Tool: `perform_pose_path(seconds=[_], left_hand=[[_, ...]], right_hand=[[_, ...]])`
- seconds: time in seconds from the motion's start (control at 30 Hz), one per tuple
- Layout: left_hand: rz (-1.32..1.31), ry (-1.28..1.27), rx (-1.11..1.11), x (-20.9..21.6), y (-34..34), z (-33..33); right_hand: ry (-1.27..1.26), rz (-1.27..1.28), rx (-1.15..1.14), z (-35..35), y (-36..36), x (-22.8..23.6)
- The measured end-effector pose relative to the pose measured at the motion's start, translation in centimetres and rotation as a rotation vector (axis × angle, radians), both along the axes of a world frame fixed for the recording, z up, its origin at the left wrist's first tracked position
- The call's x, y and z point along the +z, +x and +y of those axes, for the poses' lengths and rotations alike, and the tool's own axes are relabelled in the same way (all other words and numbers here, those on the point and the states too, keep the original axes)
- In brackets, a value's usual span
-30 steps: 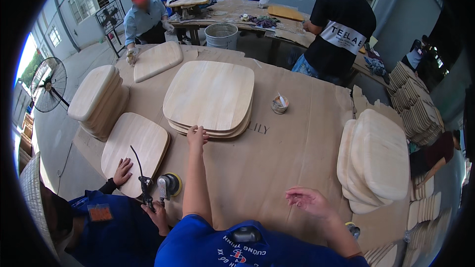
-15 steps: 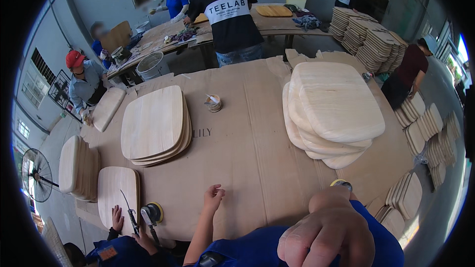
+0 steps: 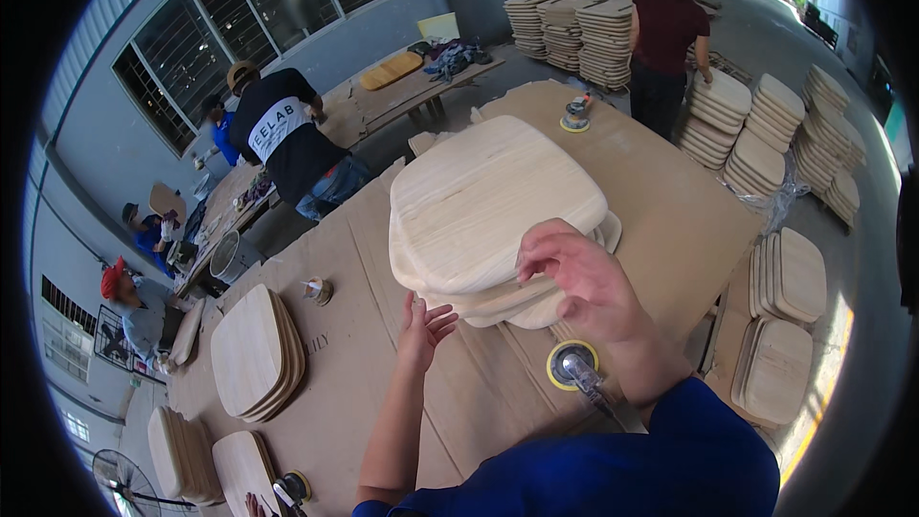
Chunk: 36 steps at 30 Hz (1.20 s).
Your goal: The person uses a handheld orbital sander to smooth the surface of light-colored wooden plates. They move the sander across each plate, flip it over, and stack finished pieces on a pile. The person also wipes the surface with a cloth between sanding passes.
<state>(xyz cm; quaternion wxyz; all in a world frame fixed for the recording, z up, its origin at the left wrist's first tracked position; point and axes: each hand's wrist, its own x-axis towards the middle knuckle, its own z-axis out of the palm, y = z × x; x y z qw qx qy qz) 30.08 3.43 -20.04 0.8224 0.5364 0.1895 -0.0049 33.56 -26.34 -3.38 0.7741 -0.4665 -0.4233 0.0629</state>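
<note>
A stack of pale wooden boards with rounded corners (image 3: 493,196) lies on the cardboard-covered table before me, its layers unevenly aligned. My left hand (image 3: 424,333) is by the stack's near left edge, fingers spread, palm up and holding nothing. Over the near right edge hovers my right hand (image 3: 584,278), fingers curved and apart with nothing in them; whether it touches the top board I cannot tell. Just below it, a sander with a yellow-rimmed pad (image 3: 572,365) rests on the table, its hose running toward me.
Another sander (image 3: 576,113) stands at the table's far corner. To the left are more board stacks (image 3: 251,354), a small tub (image 3: 318,290) and another person's sander (image 3: 293,488). A person in a dark red shirt (image 3: 662,33) handles boards at the right. Cardboard (image 3: 383,402) covers the table.
My view has turned right, bringing the large stack to the middle. My right hand has moved from close to the camera out to the stack. My left hand has reached forward, fingers spreading.
</note>
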Motion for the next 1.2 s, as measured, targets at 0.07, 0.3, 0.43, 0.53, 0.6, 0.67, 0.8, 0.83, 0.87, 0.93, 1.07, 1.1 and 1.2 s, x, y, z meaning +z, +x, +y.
perform_pose_path(seconds=[0.07,0.3,0.43,0.53,0.6,0.67,0.8,0.83,0.87,0.93,1.07,1.1,1.2], left_hand=[[0.038,0.018,0.075,1.2,3.9,-2.2],[0.133,0.192,0.287,1.1,6.4,-4.2],[0.093,0.13,0.353,0.5,5.0,-5.6],[0.048,0.07,0.343,0.0,0.6,-8.1],[0.077,-0.025,0.308,-0.2,-3.2,-9.9],[0.161,-0.189,0.165,-0.4,-7.1,-11.3],[0.259,-0.461,-0.065,-1.4,-10.6,-9.3],[0.168,-0.536,-0.017,-1.9,-10.2,-7.6],[0.059,-0.607,0.034,-2.3,-9.1,-5.5],[-0.032,-0.593,0.201,-2.7,-7.0,-0.9],[-0.019,-0.463,0.239,-3.0,-3.6,4.5],[0.008,-0.459,0.229,-3.1,-3.4,5.3],[-0.094,-0.285,0.214,-3.7,-5.0,5.7]], right_hand=[[-0.112,0.095,-0.377,-2.4,6.0,-3.8],[-0.183,0.676,-0.909,-7.3,14.5,-16.2],[-0.13,0.808,-0.681,-2.3,7.4,-21.9],[-0.018,1.152,-0.24,0.3,3.0,-22.5],[0.144,1.214,-0.124,2.4,0.4,-22.0],[0.2,1.262,-0.114,2.8,-0.9,-21.0],[0.08,1.25,-0.135,0.1,-2.8,-19.3],[0.059,1.262,-0.128,-0.9,-3.2,-19.0],[0.058,1.263,-0.09,-1.7,-3.6,-18.8],[0.02,1.325,-0.067,-3.3,-4.3,-18.1],[-0.072,1.299,-0.15,-5.1,-7.8,-18.4],[-0.071,1.251,-0.159,-5.2,-8.8,-18.6],[-0.137,1.212,-0.22,-5.7,-10.5,-19.0]])
